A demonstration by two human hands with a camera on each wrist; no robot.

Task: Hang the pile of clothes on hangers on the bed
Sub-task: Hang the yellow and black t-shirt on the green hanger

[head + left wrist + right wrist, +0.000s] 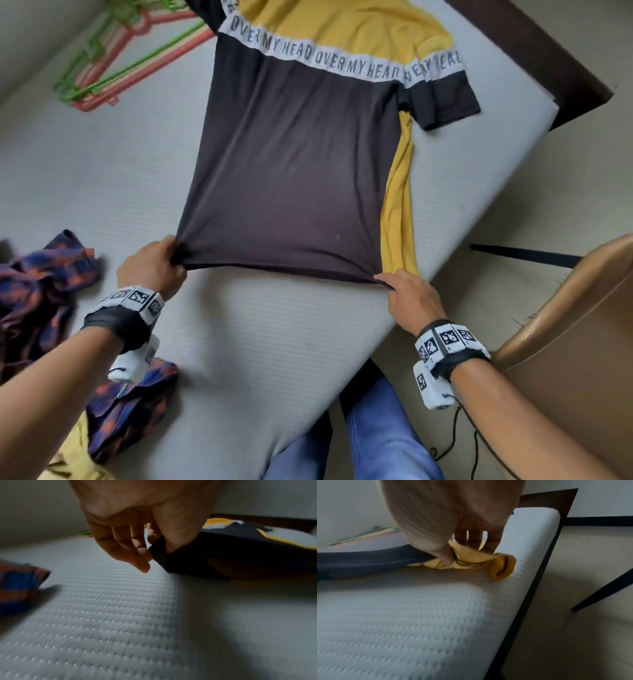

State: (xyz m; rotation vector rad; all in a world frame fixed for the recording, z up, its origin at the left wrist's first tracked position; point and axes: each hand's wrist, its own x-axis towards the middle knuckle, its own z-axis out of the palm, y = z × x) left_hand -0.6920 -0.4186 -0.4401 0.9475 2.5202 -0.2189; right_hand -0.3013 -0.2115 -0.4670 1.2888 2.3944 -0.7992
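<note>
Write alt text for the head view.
Both hands, left hand and right hand, pinch the bottom hem corners of a black and yellow T-shirt spread flat on a white bed. Green and pink hangers lie beyond it, a plaid shirt at left.

Pale tiled floor [479, 192], dark headboard [534, 51], brown chair [575, 335] beside it.

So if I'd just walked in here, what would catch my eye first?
Probably the black-and-yellow T-shirt printed "OVER MY HEAD", spread flat across the white mattress. The left hand and right hand each pinch a corner of its hem. Next, the green and pink hangers stacked at the far left, and a crumpled blue-and-orange plaid shirt at the near left.
</note>
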